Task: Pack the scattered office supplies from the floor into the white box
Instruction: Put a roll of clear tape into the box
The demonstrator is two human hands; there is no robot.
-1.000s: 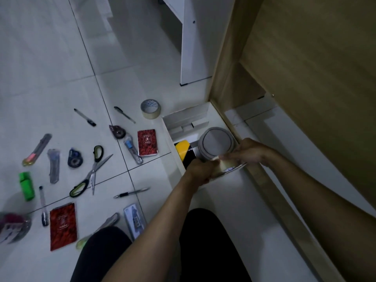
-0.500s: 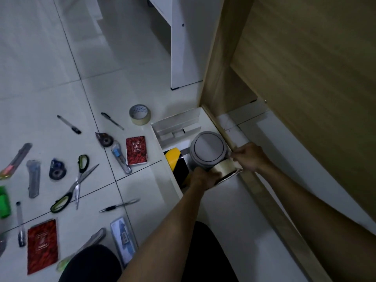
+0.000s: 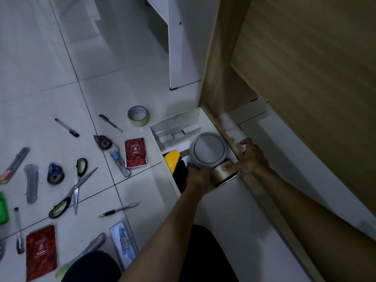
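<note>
- Both hands are down in the near end of the white box, which sits on the floor right against a wooden cabinet.
- The left hand and right hand are on either side of a beige tape roll. It looks like it's standing on edge, hole axis running roughly hand to hand. The left hand is cupped against one face. The right has its fingers pressed on the other side, thumb spread up toward the box wall.
- So the roll is basically pinched between the two hands, not wrapped by either one.
- It's tucked just in front of a grey round tape roll, with a yellow-and-black tape roll to its left, all inside the box.
- My guess: it's being wedged into that last gap, so the next move is just a push down.
- Still out on the white tiled floor to the left, well apart from the box: another tape roll, scissors, pens, cutters and two red notepads.
- The left hand is nearer to all that.
- The room's pretty dim.
</note>
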